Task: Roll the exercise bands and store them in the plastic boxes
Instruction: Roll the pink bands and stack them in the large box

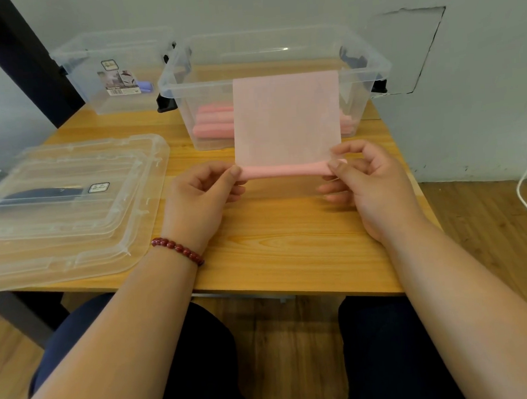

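Step in hand (judged): rolling of pink band (286, 117) from near edge toward far edge. Thin roll (285, 170) at near edge only; most of sheet unrolled, so early in this band.

To do it well:
- Turn both ends at the same rate; otherwise likely a coned, skewed roll.
- Keep light tension along the sheet to avoid slack and wrinkles.
- Check side edges for alignment at each turn.
- Wind snug; thin elastic sheet probably springs loose if released.

Left hand (194, 191): thumb and fingertips pinching left end of roll; bracelet (177, 251) on that wrist.
Right hand (366, 180): thumb and forefinger pinching right end of roll; other fingers loosely curled beneath.

Position of band: roll stretched between the two hands, just over worktop (289, 244); touching it or not, cannot tell. Unrolled sheet extending away from the hands, in front of the front wall of near plastic box (380, 65); leaning on that wall or not, cannot tell.

Near plastic box open, with several rolled pink bands (214, 122) on its floor, partly hidden behind the sheet. Far plastic box (74, 53) at back left. Lid (71, 211) flat on worktop, left of left hand.
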